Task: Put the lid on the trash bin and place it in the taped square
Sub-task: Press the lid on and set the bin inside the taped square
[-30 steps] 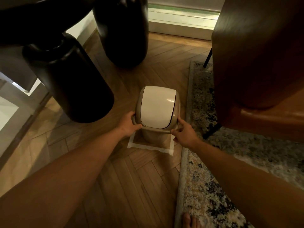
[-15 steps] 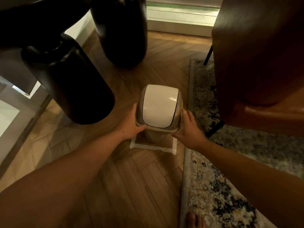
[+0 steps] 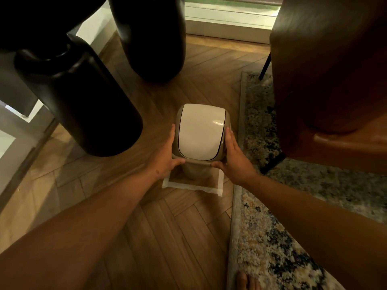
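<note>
Seen from above, as the head camera looks down over two bare forearms, a wooden herringbone floor [image 3: 150, 237] fills the middle of the view. At far left stand two large, dark, rounded objects: one nearer black cylinder [image 3: 83, 105] and a second dark cylinder [image 3: 150, 38] farther back, both resting on the floor.

Moving right, the left hand [image 3: 165, 158] presses flat against the left side of the trash bin, thumb curled under the lid's front rim, gripping it. Between the hands sits the trash bin [image 3: 194, 170], a small beige container whose body narrows downward. Its lid [image 3: 201, 132], a domed cream swing-top in a beige frame, is seated on top. The bin's base stands inside the taped square [image 3: 192, 187], a square of pale tape on the floor; the tape's near edge and right edge show in front of the bin, while the far edge is hidden behind it.

The right hand [image 3: 234, 160] mirrors the left, fingers laid along the lid's right side and thumb at the front rim, clasping the bin.

Further right lies a speckled rug [image 3: 261, 237], its edge just beside the tape. A bare foot [image 3: 245, 282] shows at the bottom edge. A brown leather chair [image 3: 335, 80] occupies the upper right, over the rug.
</note>
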Demonstrator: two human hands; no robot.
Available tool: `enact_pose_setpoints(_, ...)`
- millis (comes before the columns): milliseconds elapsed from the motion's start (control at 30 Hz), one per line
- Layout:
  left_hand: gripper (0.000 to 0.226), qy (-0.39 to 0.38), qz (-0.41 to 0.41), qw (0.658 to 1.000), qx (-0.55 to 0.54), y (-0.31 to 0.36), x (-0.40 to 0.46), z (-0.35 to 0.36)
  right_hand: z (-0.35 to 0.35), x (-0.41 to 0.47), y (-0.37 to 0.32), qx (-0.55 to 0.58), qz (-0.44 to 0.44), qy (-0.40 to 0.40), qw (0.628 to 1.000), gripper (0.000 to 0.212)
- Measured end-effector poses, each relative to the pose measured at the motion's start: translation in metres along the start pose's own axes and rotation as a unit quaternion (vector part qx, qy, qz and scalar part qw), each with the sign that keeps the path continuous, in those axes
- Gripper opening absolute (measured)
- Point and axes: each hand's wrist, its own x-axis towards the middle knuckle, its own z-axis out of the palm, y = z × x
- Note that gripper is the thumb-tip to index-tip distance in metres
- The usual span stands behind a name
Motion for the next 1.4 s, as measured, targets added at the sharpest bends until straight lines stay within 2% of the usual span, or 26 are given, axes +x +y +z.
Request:
enact_pose_setpoints(233,0.128,-0.004,-0.035,0.999,-0.013,0.007,0.011,-0.005,0.001,0.011,0.0,0.023,0.004,0.004,1.0,0.131)
enact_pose_setpoints(367,0.111,0.0,-0.032,0.999,-0.027,0.008,0.018,-0.007,-0.003,0.018,-0.002,0.026,0.0,0.001,1.0,0.13)
enact_pose_setpoints(533,0.104,-0.005,-0.029,0.999,-0.023,0.012,0.027,-0.009,-0.008,0.025,-0.003,0.028,-0.006,-0.006,1.0,0.129)
enact_pose_setpoints(1400,0.104,0.01,-0.031,0.998,-0.044,0.012,0.042,-0.008,-0.013,0.047,0.005,0.046,-0.021,-0.013,0.999,0.129)
